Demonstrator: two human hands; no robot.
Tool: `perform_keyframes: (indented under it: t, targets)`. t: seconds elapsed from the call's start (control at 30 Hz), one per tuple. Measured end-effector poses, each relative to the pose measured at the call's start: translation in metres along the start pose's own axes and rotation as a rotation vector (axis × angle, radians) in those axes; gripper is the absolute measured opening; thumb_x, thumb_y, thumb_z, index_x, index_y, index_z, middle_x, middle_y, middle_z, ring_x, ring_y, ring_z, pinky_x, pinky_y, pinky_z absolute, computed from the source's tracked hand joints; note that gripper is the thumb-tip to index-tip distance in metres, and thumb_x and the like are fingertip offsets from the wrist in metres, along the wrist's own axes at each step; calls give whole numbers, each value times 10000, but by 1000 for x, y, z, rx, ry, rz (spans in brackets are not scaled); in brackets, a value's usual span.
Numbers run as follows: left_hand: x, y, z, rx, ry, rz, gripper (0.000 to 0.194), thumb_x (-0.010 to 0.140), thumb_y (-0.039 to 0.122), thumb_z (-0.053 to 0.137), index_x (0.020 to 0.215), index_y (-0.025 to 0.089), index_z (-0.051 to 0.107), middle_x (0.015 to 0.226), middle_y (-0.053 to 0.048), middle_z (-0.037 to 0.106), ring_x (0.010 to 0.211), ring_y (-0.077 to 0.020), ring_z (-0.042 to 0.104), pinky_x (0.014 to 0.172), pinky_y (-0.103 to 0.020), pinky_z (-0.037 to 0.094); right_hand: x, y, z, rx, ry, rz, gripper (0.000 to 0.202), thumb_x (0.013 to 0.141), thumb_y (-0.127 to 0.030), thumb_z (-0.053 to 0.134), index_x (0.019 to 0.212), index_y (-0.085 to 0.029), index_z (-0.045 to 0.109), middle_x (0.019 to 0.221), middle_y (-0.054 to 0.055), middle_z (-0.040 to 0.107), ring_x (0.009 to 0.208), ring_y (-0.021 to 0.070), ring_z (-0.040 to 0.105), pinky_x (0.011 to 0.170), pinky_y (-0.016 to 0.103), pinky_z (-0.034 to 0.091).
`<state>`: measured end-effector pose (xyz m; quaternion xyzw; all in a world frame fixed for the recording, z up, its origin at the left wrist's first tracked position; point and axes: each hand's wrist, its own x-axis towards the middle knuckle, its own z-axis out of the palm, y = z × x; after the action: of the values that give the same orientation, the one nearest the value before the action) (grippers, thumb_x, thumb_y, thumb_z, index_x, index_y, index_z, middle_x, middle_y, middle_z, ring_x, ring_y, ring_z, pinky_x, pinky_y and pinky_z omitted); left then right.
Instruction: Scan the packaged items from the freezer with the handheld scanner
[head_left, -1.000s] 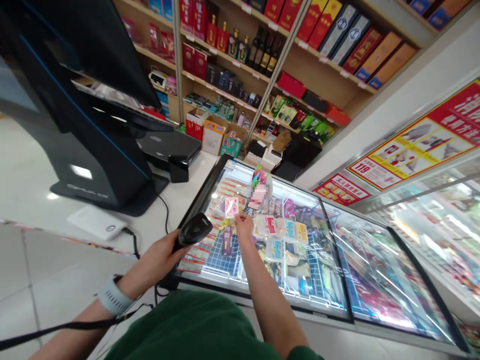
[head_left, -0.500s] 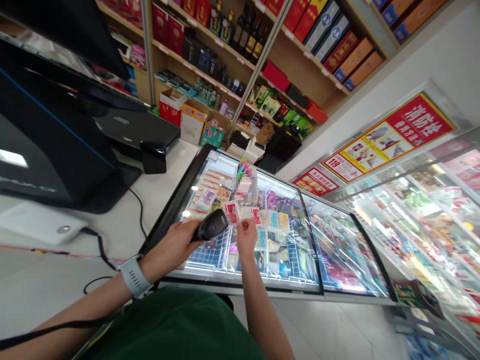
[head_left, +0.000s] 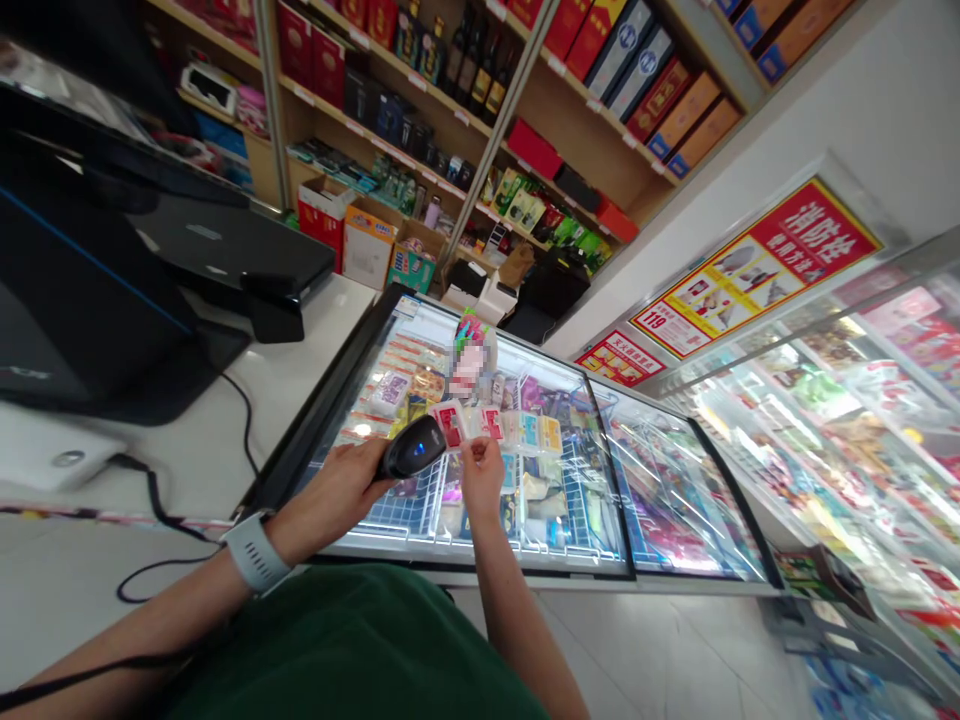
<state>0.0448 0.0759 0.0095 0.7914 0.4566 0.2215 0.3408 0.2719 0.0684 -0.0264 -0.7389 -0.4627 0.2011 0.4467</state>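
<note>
My left hand (head_left: 341, 495), with a pale watch band on the wrist, is wrapped round the handle of a black barcode scanner (head_left: 412, 448). A blue light shows on the scanner's top. Its front end points at a small pack with a red and white label (head_left: 448, 424), just beside it. My right hand (head_left: 482, 470) has its fingers pinched at the lower edge of this red and white pack. A second red label (head_left: 492, 423) shows just above the fingers; whether it belongs to the same pack I cannot tell. Both hands are above the glass-topped freezer (head_left: 517, 560).
Inside the freezer are wire baskets with bagged goods and blue and yellow packs (head_left: 538, 432). A colourful package (head_left: 469, 350), partly blurred, is beyond my hands. At left, a counter (head_left: 322, 330) bears a black monitor unit (head_left: 97, 290), a white box (head_left: 56, 455) and cables. Stocked shelves stand behind.
The view has shifted, so the scene sits slightly further left. A blue light now shows on the scanner. Both hands keep their holds, the scanner still beside the red and white pack.
</note>
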Motion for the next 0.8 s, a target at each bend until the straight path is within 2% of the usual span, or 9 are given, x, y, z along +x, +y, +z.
perform_keyframes:
  t: [0.23,0.37,0.47,0.57,0.67,0.8]
  targets:
    - [2,-2,-2,-31,11,-33,295,850,388,499,1066,204,577,1058,-108,697,1015,-289,633,912,-385,448,-4,5,4,57,6,33,170,797,-361,596,839,-200,560,761,3,608,705,155,577,692,266,461]
    - [-1,-3,-7,-64,6,-40,350,838,411,512,1112,205,585,1085,-106,703,1029,-290,635,915,-380,457,-9,17,-2,203,-7,111,204,767,-387,618,830,-203,557,748,3,618,685,157,607,671,274,494]
    - [-6,-8,-10,-80,1,-46,407,839,465,506,1122,184,585,1047,-109,713,975,-294,659,856,-371,486,-17,38,-16,333,-18,237,263,740,-427,649,830,-192,572,724,9,635,643,159,628,632,282,514]
    - [-11,-13,-10,-100,23,-59,444,819,500,521,1120,181,590,1055,-116,718,970,-302,671,845,-372,502,-25,67,-36,401,30,385,344,692,-484,693,820,-180,595,670,8,638,587,149,625,601,284,525]
    - [-13,-17,-9,-95,22,-77,434,802,522,532,1074,192,607,1028,-118,727,952,-312,679,816,-374,514,-28,94,-55,382,84,504,408,642,-543,711,783,-177,598,629,8,629,539,136,606,541,268,513]
    - [-12,-19,-6,-87,-11,-101,401,795,530,527,1007,199,605,929,-109,735,873,-314,693,740,-368,521,-20,117,-68,318,113,558,402,641,-570,690,697,-189,572,550,-4,590,481,128,577,460,243,472]
